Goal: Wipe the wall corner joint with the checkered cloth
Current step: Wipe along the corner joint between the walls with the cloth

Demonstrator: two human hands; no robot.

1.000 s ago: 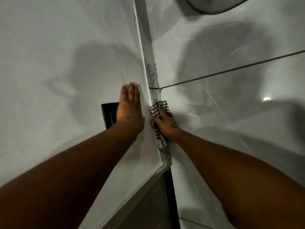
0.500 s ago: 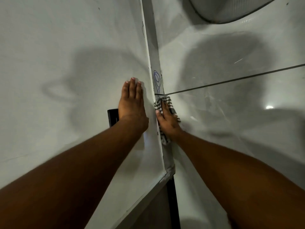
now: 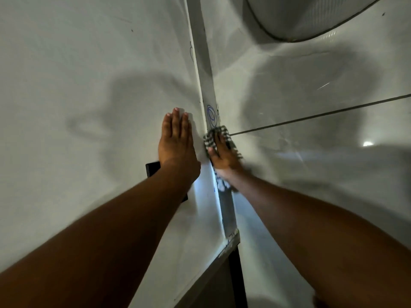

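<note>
A pale vertical corner joint strip [image 3: 203, 63] runs between the left wall panel and the tiled right wall. Blue pen scribbles [image 3: 212, 115] mark the strip just above the cloth. My right hand [image 3: 222, 155] presses the black-and-white checkered cloth [image 3: 220, 133] flat against the joint, fingers extended over it; the cloth's lower end [image 3: 222, 185] hangs blurred under my wrist. My left hand [image 3: 176, 141] lies flat and open on the left wall panel, beside the joint, holding nothing.
A small black rectangular object [image 3: 153, 168] sits on the left panel, partly behind my left wrist. A dark grout line [image 3: 322, 115] crosses the right wall tiles. A curved pale fixture [image 3: 311, 16] shows top right. The left panel's lower edge [image 3: 222, 252] ends above a dark gap.
My right hand has slid the cloth upward along the joint, closer to the blue scribbles and the grout line. My left hand stays flat on the left panel.
</note>
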